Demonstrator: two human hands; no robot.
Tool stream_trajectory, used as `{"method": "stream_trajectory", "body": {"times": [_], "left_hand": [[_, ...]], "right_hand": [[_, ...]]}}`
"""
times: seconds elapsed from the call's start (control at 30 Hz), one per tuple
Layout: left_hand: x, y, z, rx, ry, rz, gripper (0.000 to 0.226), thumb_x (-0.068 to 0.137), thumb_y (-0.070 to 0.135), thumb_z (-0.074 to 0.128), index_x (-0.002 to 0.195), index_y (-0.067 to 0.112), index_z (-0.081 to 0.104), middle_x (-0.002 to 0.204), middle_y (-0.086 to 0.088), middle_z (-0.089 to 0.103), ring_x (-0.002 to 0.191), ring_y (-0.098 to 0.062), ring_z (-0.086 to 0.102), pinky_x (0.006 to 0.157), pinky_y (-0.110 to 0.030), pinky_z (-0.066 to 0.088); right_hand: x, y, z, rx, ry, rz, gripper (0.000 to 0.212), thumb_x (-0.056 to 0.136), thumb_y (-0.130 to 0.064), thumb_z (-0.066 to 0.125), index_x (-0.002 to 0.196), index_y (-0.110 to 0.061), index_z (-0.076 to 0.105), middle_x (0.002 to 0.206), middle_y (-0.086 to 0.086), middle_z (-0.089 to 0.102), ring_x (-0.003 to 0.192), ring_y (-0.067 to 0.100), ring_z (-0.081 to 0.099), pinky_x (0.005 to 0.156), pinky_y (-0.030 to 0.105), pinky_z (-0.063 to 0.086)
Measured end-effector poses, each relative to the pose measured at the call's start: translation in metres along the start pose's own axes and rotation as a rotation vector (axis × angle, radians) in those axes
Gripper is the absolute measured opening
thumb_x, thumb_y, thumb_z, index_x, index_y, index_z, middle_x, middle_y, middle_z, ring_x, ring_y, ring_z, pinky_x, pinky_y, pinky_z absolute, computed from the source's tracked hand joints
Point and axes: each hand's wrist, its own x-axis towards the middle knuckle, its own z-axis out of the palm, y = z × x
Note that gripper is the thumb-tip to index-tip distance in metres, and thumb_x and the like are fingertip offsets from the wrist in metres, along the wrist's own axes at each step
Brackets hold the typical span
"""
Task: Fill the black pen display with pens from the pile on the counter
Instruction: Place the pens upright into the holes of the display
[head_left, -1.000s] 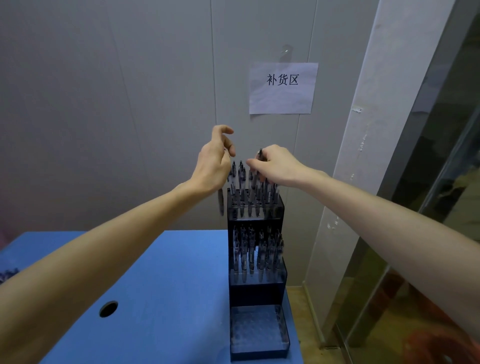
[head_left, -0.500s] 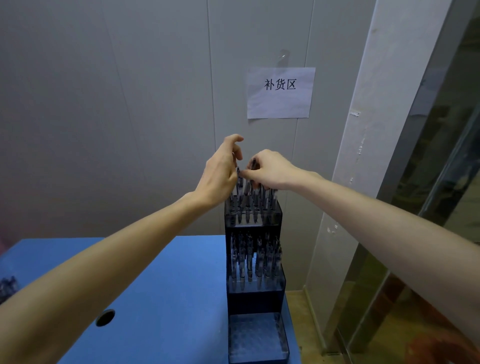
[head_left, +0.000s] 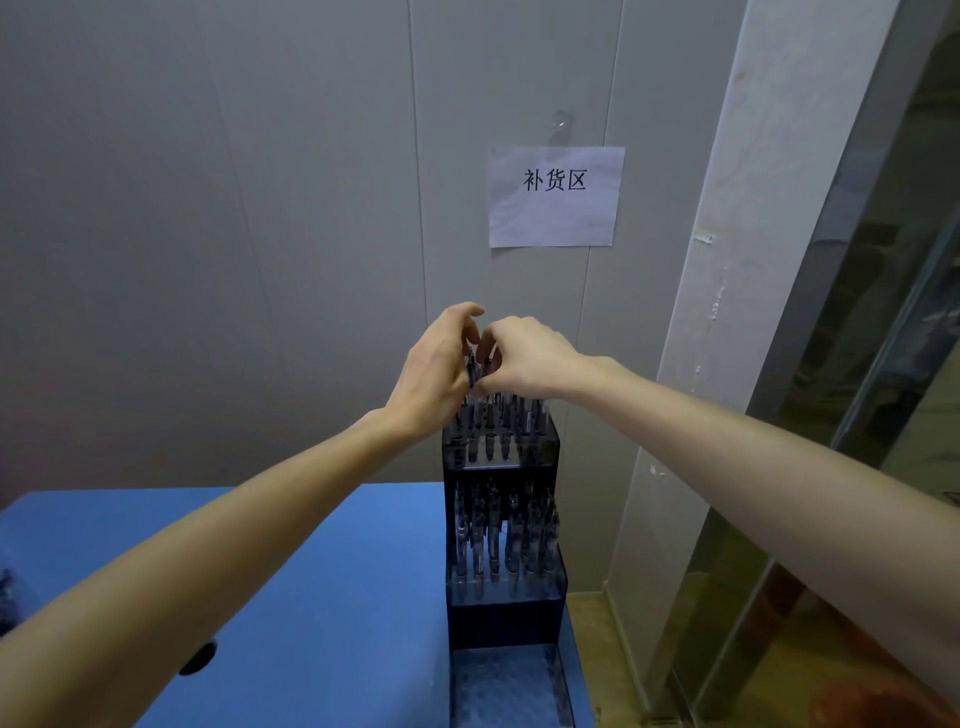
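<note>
The black pen display stands in three steps at the right end of the blue counter. Its top and middle steps hold several dark pens; the lowest step shows only bare holes. Both my hands meet just above the top step. My left hand has its fingers curled round a dark pen. My right hand is curled close against it, its fingertips pinching a pen top that is mostly hidden. A few dark pens of the pile show at the left edge.
A grey panel wall rises right behind the display, with a paper sign taped on it. A round hole sits in the counter near my left forearm. Right of the counter are a white pillar and a glass door.
Both hands came together and dropped closer to the pens in the top step. The pen that hung below my left hand a second ago is now up between the two hands.
</note>
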Motion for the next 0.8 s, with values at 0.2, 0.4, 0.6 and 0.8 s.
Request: {"method": "stream_trajectory", "body": {"times": [0.2,0.4,0.6,0.8], "left_hand": [[0.002,-0.001,0.001,-0.036,0.021,-0.076,0.054,0.088,-0.007,0.035,0.137,0.013,0.047,0.115,0.001,0.061,0.107,-0.017,0.056,0.096,-0.039,0.048],[-0.019,-0.006,-0.003,-0.005,-0.085,-0.066,0.045,0.097,0.0,0.039,0.138,0.016,0.047,0.133,-0.002,0.063,0.119,-0.021,0.059,0.102,-0.04,0.048],[-0.02,0.001,-0.008,-0.021,-0.117,-0.031,0.06,0.088,-0.009,0.042,0.143,0.016,0.041,0.141,-0.001,0.051,0.115,-0.021,0.055,0.098,-0.035,0.046],[-0.018,0.009,-0.008,-0.059,-0.265,-0.029,0.086,0.08,-0.01,0.037,0.157,0.022,0.016,0.153,-0.003,0.04,0.124,-0.022,0.05,0.1,-0.032,0.042]], "right_hand": [[-0.002,0.002,0.004,-0.009,0.062,-0.001,0.062,0.075,-0.047,0.084,0.125,-0.019,0.06,0.097,-0.006,0.061,0.091,0.019,0.059,0.073,0.034,0.046],[0.0,0.008,0.0,0.112,0.001,0.025,0.048,0.073,-0.04,0.086,0.116,-0.027,0.069,0.092,-0.007,0.072,0.093,0.018,0.069,0.082,0.035,0.056],[-0.001,0.002,0.0,0.11,0.073,-0.005,0.026,0.074,-0.028,0.08,0.099,-0.026,0.071,0.084,-0.01,0.072,0.084,0.016,0.069,0.073,0.035,0.058],[-0.002,-0.004,-0.002,0.043,0.078,-0.026,0.013,0.076,-0.023,0.074,0.088,-0.026,0.071,0.084,-0.009,0.073,0.083,0.019,0.069,0.067,0.031,0.053]]}}
